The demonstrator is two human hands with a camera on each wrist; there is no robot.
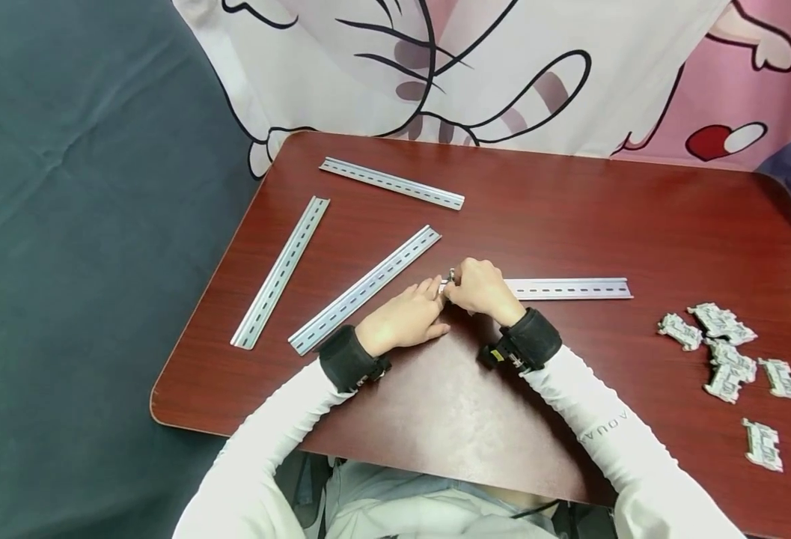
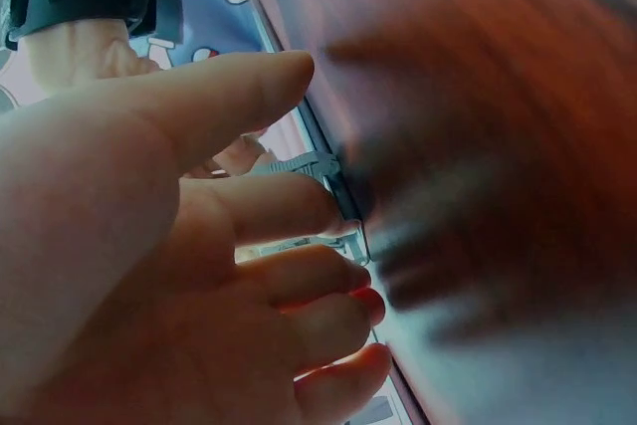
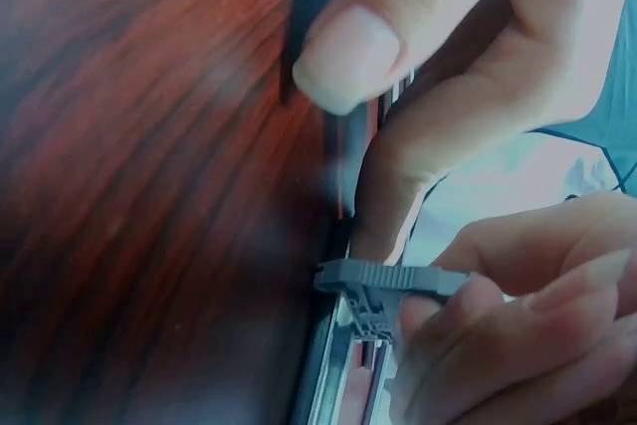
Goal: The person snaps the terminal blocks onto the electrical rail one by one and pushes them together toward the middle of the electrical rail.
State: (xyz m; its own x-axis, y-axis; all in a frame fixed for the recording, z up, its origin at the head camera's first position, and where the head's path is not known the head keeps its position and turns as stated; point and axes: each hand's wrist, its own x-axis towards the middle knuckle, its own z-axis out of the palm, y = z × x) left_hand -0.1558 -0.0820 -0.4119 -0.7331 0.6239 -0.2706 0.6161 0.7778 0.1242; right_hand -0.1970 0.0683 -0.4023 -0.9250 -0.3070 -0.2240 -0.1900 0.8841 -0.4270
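Note:
Before me on the reddish-brown table lies a slotted metal DIN rail (image 1: 563, 289), with both hands at its left end. My right hand (image 1: 484, 290) pinches a small grey terminal block (image 3: 388, 278) with curled fingers, right over the rail. The left wrist view shows this terminal block (image 2: 299, 164) past my left index finger. My left hand (image 1: 405, 314) lies beside it, fingers nearly straight, their tips at the rail's end and the thumb held apart. Both hands hide much of the block and that rail end in the head view.
More slotted rails lie to the left: one slanted (image 1: 364, 290), one near the left edge (image 1: 281, 273) and one at the back (image 1: 391, 183). Several loose grey terminal blocks (image 1: 728, 370) lie at the right. A patterned cloth (image 1: 503, 75) hangs behind the table.

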